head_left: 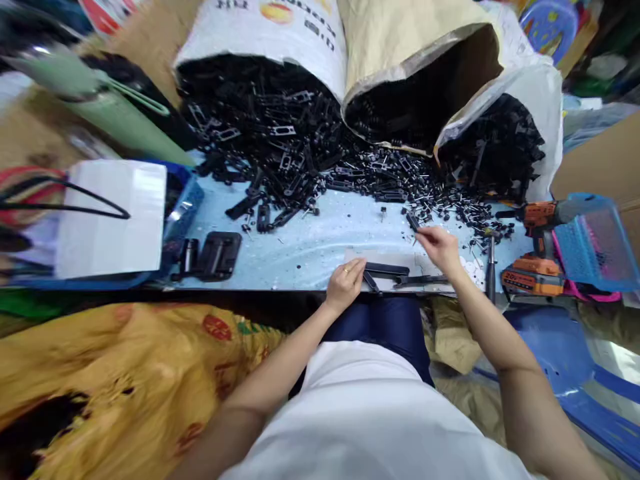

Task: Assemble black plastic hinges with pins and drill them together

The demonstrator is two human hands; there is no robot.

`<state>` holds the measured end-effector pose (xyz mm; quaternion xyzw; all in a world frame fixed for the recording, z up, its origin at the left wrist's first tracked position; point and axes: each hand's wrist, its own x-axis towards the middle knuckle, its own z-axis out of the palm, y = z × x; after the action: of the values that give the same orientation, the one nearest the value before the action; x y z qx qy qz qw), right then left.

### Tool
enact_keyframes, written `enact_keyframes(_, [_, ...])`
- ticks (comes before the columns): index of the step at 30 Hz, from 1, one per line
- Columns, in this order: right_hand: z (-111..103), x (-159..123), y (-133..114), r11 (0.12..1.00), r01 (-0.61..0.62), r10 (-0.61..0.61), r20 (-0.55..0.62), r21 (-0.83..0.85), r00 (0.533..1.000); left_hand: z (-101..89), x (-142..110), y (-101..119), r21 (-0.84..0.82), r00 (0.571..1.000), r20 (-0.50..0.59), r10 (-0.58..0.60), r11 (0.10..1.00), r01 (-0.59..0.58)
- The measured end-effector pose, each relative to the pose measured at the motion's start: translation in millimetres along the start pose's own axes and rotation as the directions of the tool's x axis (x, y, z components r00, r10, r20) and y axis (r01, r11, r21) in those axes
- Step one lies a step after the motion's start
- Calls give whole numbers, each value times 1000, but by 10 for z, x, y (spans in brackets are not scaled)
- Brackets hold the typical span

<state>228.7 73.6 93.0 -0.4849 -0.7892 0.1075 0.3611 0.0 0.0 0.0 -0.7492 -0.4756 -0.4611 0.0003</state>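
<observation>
My left hand (345, 287), with a ring on one finger, is closed at the near edge of the table. Its fingertips pinch the end of a black plastic part (372, 283). Just right of those fingers lies a long black bar (387, 269). A dark flat tool (420, 281), perhaps a wrench, rests beside the bar. My right hand (441, 249) is farther forward, its fingers pinched on a small oblong black plastic piece (413, 221). This piece is over the near side of the heap of loose screws (425, 193).
Open sacks (280, 33) spill black parts (280, 147) along the back. At right are a hammer (491, 267), an orange cordless drill (537, 247) and a blue basket (595, 240). Black molded parts (219, 256) and a blue bin (187, 213) are at left.
</observation>
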Motion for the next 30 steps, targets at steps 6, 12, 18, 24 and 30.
enact_keyframes(6, [34, -565, -192, 1000, 25, -25, 30, 9, 999, -11, -51, -25, -44, 994, 75, -80, 996, 83])
enact_keyframes(12, [109, -691, -199, 992, 107, -107, 3, -67, 994, -70, 51, 89, 57, 990, 114, -86, 995, 80])
enact_keyframes(18, [137, -790, -148, 971, 221, -218, 38, -92, 975, 40, 429, 423, -20, 793, 600, 105, 993, -116])
enact_keyframes(24, [158, -941, -2, 950, 281, -280, 33, -132, 960, 129, 519, 519, 34, 654, 756, 3, 999, -43])
enact_keyframes(30, [128, -920, 286, 920, 369, -330, 253, -128, 910, 127, 505, 507, 23, 682, 731, 11, 999, -41])
